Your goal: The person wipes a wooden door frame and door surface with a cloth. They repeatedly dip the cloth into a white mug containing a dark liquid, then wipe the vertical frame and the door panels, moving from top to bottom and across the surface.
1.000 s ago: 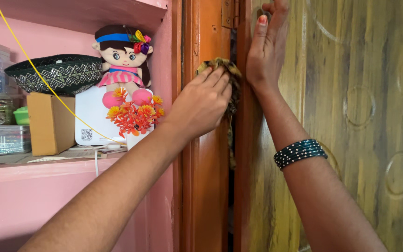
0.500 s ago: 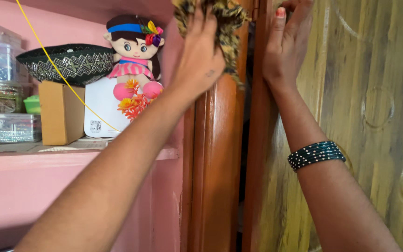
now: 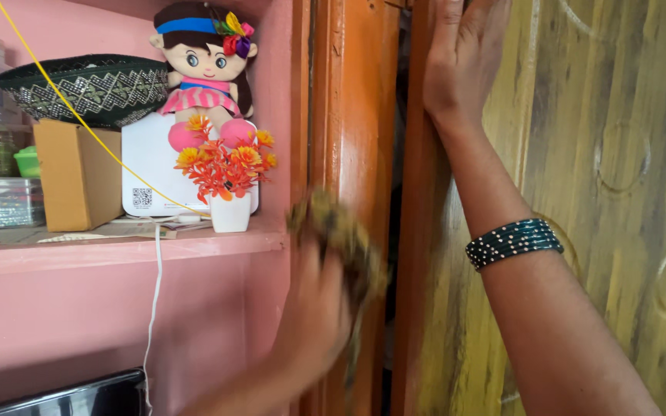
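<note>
Head view: the left hand point(image 3: 313, 308), blurred with motion, has swept down from the top of the orange door frame point(image 3: 352, 131) to about shelf height within half a second, fingers closed around a mottled brown-and-yellow cloth point(image 3: 338, 235) pressed against the frame's face. The stroke suggests the upper stretch has been wiped and the lower part is now under the cloth. The right hand point(image 3: 460, 65) has stayed high, palm flat and fingers spread against the edge of the wooden door point(image 3: 602, 192), holding nothing, a beaded bangle point(image 3: 513, 242) on its wrist. Just left of the cloth hand, a pink shelf point(image 3: 117, 250) carries a small pot of orange flowers point(image 3: 226, 173), a doll point(image 3: 202, 69), a white box point(image 3: 148, 185) and a cardboard box point(image 3: 75, 177). The shelf's corner and the flower pot sit close to the cloth's path.
</note>
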